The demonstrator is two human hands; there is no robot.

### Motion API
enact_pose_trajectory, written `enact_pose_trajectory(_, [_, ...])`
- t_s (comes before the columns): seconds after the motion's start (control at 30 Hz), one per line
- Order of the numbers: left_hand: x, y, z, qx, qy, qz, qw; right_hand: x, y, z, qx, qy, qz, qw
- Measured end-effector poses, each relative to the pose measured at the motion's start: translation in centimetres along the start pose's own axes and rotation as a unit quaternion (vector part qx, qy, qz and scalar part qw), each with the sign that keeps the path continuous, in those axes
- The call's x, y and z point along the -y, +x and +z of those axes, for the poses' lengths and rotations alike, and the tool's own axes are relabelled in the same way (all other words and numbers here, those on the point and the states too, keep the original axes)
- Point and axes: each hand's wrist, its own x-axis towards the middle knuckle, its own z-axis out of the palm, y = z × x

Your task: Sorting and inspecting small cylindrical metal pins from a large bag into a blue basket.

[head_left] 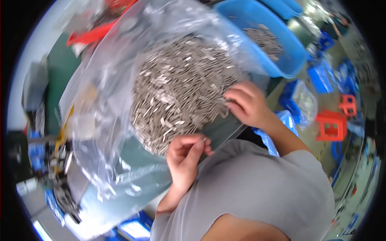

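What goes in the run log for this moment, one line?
left hand: pinches one small flat metal strip | right hand: fingers on heap of small flat metal strips | clear plastic bag under heap | blue plastic bin behind

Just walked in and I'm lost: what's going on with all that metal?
A person in a grey shirt is working at a heap of small metal strips lying in an open clear plastic bag. The right hand rests on the heap's edge, fingers in the strips. The left hand is at the near edge, pinched as if on a piece or two. A blue bin behind holds more strips.
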Motion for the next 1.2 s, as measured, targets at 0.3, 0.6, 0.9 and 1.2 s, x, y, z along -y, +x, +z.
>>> enact_pose_trajectory(0.3, [-0.1,-0.6,1.2,-0.090,0.003,0.056,0.994,0.9,4.4,0.1,0.103,0.025,-0.065,0.992])
enact_pose_trajectory(0.6, [1.2,2.6,2.8,-0.037,-0.089,0.032,0.995,2.3,3.4,-0.7,0.089,0.375,0.023,0.923])
enact_pose_trajectory(0.9, [1.8,2.5,2.7,-0.074,-0.028,0.047,0.996,1.6,3.4,-0.6,0.059,0.356,0.026,0.932])
enact_pose_trajectory(1.2, [1.3,2.4,2.3,-0.064,-0.047,0.057,0.995,-3.0,4.7,-8.2,-0.269,-0.098,0.168,0.943])
